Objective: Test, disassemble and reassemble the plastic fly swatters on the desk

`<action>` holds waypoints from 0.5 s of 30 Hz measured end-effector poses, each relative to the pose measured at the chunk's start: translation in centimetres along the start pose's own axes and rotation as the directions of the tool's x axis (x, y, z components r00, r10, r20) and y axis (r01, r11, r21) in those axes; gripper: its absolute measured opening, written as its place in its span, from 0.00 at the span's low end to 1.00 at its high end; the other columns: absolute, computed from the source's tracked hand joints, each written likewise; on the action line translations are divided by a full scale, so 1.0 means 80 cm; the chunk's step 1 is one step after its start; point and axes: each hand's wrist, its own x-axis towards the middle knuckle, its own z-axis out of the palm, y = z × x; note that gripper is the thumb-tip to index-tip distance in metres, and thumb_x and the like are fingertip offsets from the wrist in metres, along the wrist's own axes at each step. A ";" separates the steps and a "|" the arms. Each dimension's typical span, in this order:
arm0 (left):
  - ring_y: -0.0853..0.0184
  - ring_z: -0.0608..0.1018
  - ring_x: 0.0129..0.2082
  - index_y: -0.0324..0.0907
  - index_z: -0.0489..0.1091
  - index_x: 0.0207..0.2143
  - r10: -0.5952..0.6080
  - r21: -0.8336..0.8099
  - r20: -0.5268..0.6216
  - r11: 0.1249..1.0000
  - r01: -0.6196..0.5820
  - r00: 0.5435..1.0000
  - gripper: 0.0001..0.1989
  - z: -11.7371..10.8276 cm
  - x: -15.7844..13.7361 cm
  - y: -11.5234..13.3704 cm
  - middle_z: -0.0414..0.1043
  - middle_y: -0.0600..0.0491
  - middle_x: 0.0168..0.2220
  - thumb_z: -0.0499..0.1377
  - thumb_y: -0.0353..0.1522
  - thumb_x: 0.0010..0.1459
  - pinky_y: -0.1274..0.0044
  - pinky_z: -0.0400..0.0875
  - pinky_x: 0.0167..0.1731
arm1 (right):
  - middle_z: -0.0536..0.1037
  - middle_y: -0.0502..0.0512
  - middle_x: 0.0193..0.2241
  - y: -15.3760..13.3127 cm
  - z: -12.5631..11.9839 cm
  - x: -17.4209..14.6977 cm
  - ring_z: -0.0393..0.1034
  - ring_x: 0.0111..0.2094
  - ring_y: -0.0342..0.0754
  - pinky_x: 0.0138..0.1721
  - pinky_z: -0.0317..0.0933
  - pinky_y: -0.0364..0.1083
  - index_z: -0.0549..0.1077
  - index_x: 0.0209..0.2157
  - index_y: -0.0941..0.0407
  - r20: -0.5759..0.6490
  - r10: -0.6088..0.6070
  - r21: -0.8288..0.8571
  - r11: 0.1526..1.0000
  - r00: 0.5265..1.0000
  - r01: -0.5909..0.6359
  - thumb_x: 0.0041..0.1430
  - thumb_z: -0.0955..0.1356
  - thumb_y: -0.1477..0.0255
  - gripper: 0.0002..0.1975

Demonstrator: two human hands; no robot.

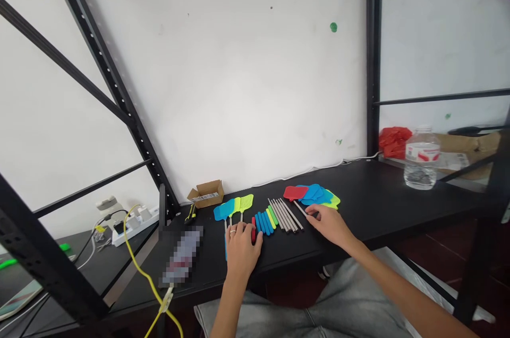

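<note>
My left hand [241,253] is bent over the table, its index finger and thumb closed around a red handle grip [253,227]. Beside and partly beneath it lie fly swatters with a blue head [224,210] and yellow-green heads [246,202]. A row of blue, yellow and green handle grips [265,222] lies just right of that hand. My right hand [327,221] pinches a thin metal rod [300,208] next to a red swatter head [295,192]. Several loose metal rods [285,216] lie between the hands. Blue swatter heads [313,194] are fanned out beyond my right hand.
A small open cardboard box [206,193] and a yellow-black cutter [190,214] lie at back left. A blurred-out phone [182,257] has a yellow cable [148,277]. A water bottle [422,160] stands right, near black shelf posts [373,61] and a red bag [394,141].
</note>
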 end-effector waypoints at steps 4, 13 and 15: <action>0.57 0.74 0.42 0.45 0.73 0.37 0.028 0.011 -0.022 1.000 -0.028 0.999 0.11 0.001 0.001 0.000 0.73 0.50 0.36 0.52 0.38 0.62 0.63 0.59 0.54 | 0.80 0.54 0.34 -0.013 0.003 -0.007 0.74 0.37 0.53 0.31 0.57 0.45 0.76 0.39 0.51 -0.010 0.061 -0.280 0.958 0.998 -0.062 0.56 0.66 0.67 0.10; 0.59 0.74 0.40 0.44 0.72 0.38 0.049 -0.017 -0.025 0.999 -0.050 0.998 0.11 0.001 0.002 -0.001 0.73 0.50 0.36 0.52 0.36 0.62 0.65 0.60 0.50 | 0.79 0.52 0.26 -0.014 -0.002 -0.006 0.71 0.30 0.51 0.26 0.48 0.45 0.77 0.29 0.52 0.040 0.111 -0.267 0.959 0.993 -0.096 0.54 0.66 0.68 0.07; 0.58 0.74 0.40 0.44 0.72 0.38 0.046 -0.018 -0.022 0.999 -0.047 0.999 0.11 0.002 0.002 -0.002 0.73 0.50 0.36 0.52 0.36 0.62 0.66 0.61 0.49 | 0.78 0.51 0.26 -0.008 -0.005 -0.004 0.71 0.30 0.50 0.26 0.50 0.44 0.77 0.27 0.53 0.076 0.102 -0.101 0.990 0.992 -0.094 0.54 0.66 0.68 0.08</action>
